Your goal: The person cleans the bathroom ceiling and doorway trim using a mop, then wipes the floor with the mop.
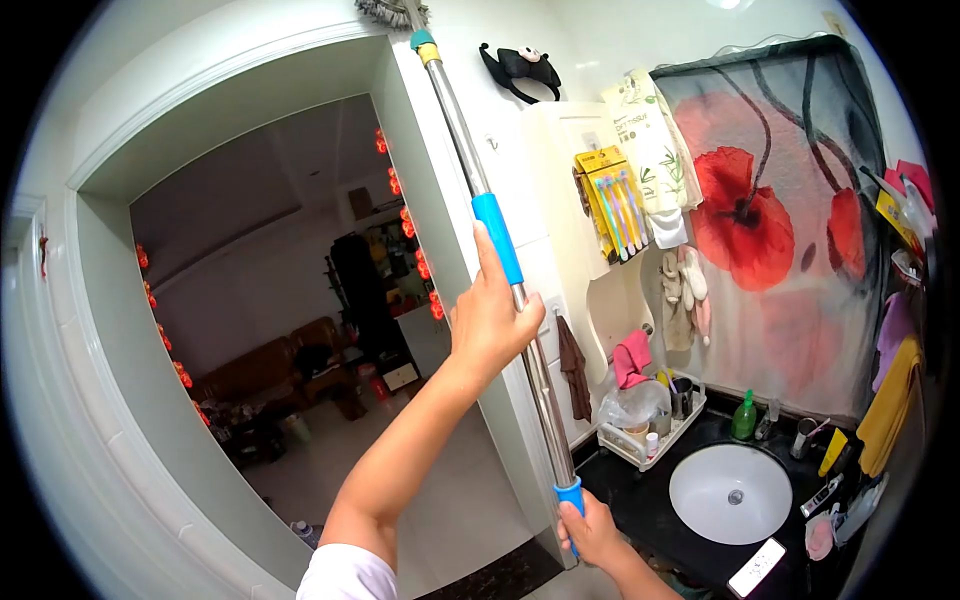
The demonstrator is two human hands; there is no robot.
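Observation:
A long-handled brush [454, 120] rises steeply through the view, its metal pole leaning up and to the left. Its grey bristled head [392, 12] is at the top edge, partly cut off, near the wall above the doorway corner. My left hand [490, 315] grips the pole just below the upper blue sleeve [497, 238], with the index finger stretched along it. Lower down, my right hand [592, 530] is closed around the blue grip [569, 494] at the pole's bottom end.
Left of the pole, a doorway [225, 95] opens onto a dim room. To the right, a black counter holds a white sink [731, 494], a white rack [655, 450], a green bottle [743, 415] and a phone [757, 568]. A poppy-patterned cloth [770, 310] hangs behind. A black headband [522, 72] hangs nearby.

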